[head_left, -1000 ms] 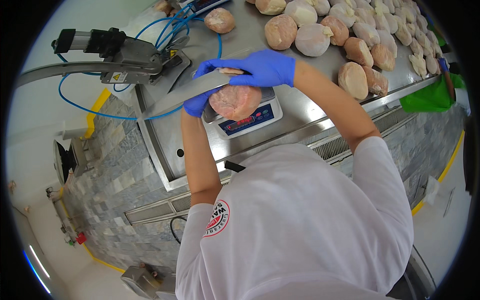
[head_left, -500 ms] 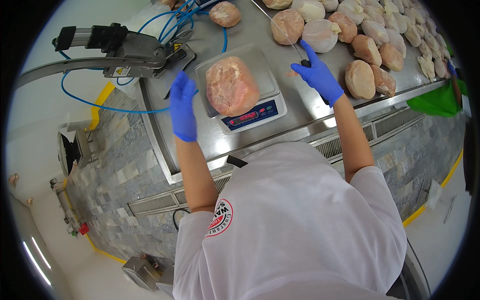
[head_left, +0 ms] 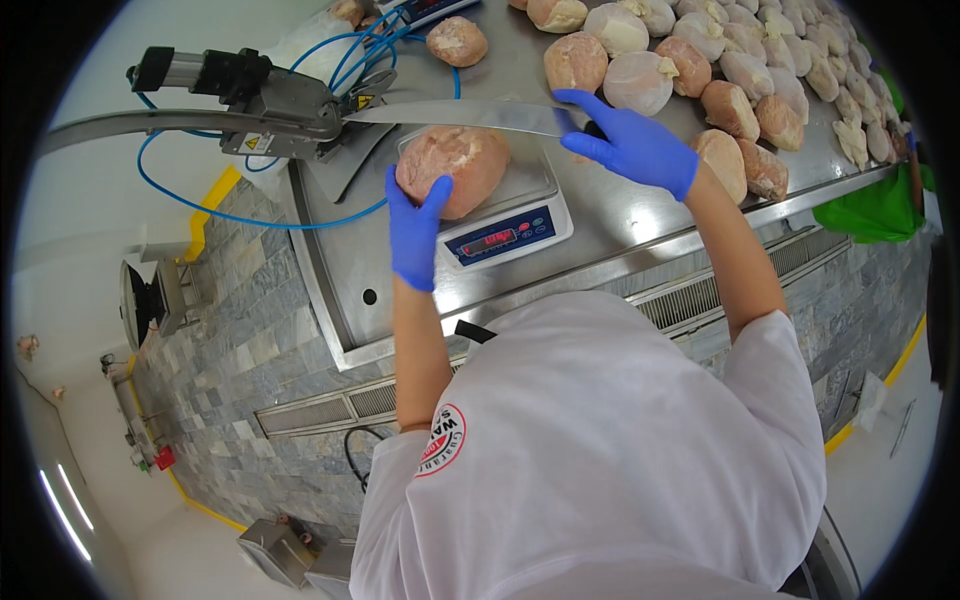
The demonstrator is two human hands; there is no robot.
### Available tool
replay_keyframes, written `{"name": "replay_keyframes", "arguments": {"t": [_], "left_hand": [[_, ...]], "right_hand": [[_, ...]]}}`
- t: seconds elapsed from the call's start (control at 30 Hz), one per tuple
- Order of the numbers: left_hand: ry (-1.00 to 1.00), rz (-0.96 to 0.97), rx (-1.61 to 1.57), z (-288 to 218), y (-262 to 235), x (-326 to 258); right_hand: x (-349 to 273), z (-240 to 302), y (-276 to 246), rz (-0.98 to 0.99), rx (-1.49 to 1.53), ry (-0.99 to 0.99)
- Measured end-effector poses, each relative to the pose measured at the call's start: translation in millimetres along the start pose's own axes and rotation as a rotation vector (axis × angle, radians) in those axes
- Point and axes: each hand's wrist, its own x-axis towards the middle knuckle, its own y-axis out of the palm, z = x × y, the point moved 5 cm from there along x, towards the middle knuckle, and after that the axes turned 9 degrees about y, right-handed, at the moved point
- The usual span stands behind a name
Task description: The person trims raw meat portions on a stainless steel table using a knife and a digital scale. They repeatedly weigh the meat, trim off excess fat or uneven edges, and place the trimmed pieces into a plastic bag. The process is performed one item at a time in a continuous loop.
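A large rounded piece of raw pinkish meat (head_left: 462, 172) rests on the tray of a white digital scale (head_left: 553, 219) with a lit red display. My left hand (head_left: 413, 232), in a blue glove, grips its near left side, thumb and fingers spread round it. In my blue-gloved right hand (head_left: 642, 148) is a knife, its dark handle mostly hidden by the fingers. The long blade (head_left: 470, 115) points left, lying across the view at the far edge of the meat. Whether the blade touches the meat I cannot tell.
Many meat pieces (head_left: 640, 82) cover the steel table's (head_left: 620, 262) right and far side. One lone piece (head_left: 457, 42) lies behind the scale. A metal-armed device (head_left: 290, 115) with blue hoses (head_left: 290, 221) stands at the left. Green cloth (head_left: 860, 210) shows at far right.
My left hand has moved right and taken hold of the meat, which now sits tilted differently. The knife has swung from pointing away to pointing left over the scale.
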Motion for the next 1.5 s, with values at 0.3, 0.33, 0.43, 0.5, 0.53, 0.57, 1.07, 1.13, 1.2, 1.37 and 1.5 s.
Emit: {"name": "replay_keyframes", "arguments": {"t": [0.3, 0.33, 0.43, 0.5, 0.53, 0.57, 1.07, 1.13, 1.2, 1.37, 1.5], "left_hand": [[0.074, 0.196, -0.207, -1, -2, 35], [0.113, 0.138, -0.152, 1, 2, 25], [0.092, 0.129, -0.102, 4, 6, 20], [0.062, 0.168, -0.107, 1, 8, 20], [0.065, 0.176, -0.151, 0, 9, 22], [0.068, 0.184, -0.196, 0, 10, 22], [0.131, 0.38, -0.238, 1, 12, 43], [0.105, 0.432, -0.236, 4, 17, 40], [0.015, 0.442, -0.24, 16, 22, 34], [-0.007, 0.366, -0.359, 13, 24, 40], [0.042, 0.439, -0.419, 9, 29, 44]], "right_hand": [[24, 11, 36, 0.123, -0.099, -0.151], [24, 12, 39, 0.134, -0.11, -0.164], [22, 13, 43, 0.178, -0.09, -0.192], [22, 18, 43, 0.213, -0.14, -0.183], [23, 22, 43, 0.225, -0.164, -0.178], [26, 24, 47, 0.22, -0.141, -0.187], [40, 23, 67, 0.122, -0.047, -0.213], [46, 33, 68, 0.193, -0.087, -0.139], [49, 29, 63, 0.128, -0.059, -0.19], [39, 19, 61, 0.144, -0.022, -0.194], [32, 19, 54, 0.2, -0.047, -0.16]]}}
